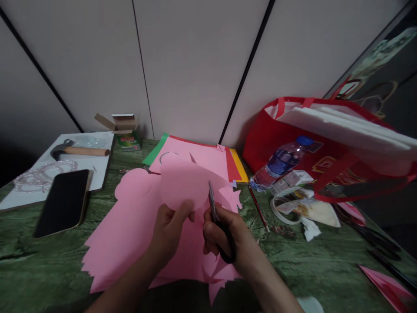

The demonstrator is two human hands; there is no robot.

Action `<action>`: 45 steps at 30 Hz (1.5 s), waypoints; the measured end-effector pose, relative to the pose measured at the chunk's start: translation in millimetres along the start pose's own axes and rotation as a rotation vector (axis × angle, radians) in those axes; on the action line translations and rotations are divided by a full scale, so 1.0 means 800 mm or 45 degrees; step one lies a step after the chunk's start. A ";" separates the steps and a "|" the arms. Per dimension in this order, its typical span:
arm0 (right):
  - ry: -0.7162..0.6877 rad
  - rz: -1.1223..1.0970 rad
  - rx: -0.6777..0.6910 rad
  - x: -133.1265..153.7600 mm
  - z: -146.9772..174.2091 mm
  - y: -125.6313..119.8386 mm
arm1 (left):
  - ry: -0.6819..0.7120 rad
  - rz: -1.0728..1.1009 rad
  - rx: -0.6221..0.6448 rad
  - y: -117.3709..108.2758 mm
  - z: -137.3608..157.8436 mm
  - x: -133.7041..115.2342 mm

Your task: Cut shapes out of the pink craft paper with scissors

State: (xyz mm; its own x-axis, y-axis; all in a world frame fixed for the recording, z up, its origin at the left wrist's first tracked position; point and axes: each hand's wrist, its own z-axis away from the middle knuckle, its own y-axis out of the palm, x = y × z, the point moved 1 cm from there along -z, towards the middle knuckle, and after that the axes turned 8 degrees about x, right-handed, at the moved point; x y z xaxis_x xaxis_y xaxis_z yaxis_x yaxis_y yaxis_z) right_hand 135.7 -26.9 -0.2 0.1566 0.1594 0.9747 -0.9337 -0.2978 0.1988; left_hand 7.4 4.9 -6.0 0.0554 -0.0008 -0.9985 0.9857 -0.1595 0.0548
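Observation:
In my left hand (172, 224), thumb on top, is a piece of pink paper (184, 180) with a rounded outline, raised over the table. My right hand (224, 232) has its fingers in the black handles of a pair of scissors (213, 202). The scissors' blades point up and away at the right edge of the held paper; whether they are parted is hard to make out. Beneath both hands spread large pink paper sheets (127, 234) with zigzag-cut edges. Behind them lies a stack of coloured paper (202, 150) in pink, red, green and yellow.
On the left are a smartphone (63, 204), a hammer (84, 150) on a white board (99, 174) and a small opened box (127, 139). To the right lie a pencil (259, 208), a water bottle (280, 163), a tape roll (276, 211) and a red bag (257, 134) against the wall.

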 end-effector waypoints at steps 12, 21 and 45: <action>-0.008 0.000 0.014 0.007 -0.001 0.013 | -0.179 0.179 0.220 0.014 0.009 -0.015; -0.088 -0.018 0.069 0.009 0.002 0.006 | -0.175 -0.012 0.084 0.010 0.013 -0.005; -0.049 0.158 0.000 0.011 0.000 0.003 | -0.226 0.160 0.151 0.011 0.012 -0.003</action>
State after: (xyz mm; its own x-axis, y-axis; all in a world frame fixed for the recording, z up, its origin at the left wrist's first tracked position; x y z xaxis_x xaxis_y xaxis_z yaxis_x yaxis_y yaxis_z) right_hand 134.5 -26.4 8.9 0.0523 0.0853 0.9950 -0.9468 -0.3127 0.0765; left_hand 14.7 -6.4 -3.4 0.1372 -0.1997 -0.9702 0.9465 -0.2623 0.1878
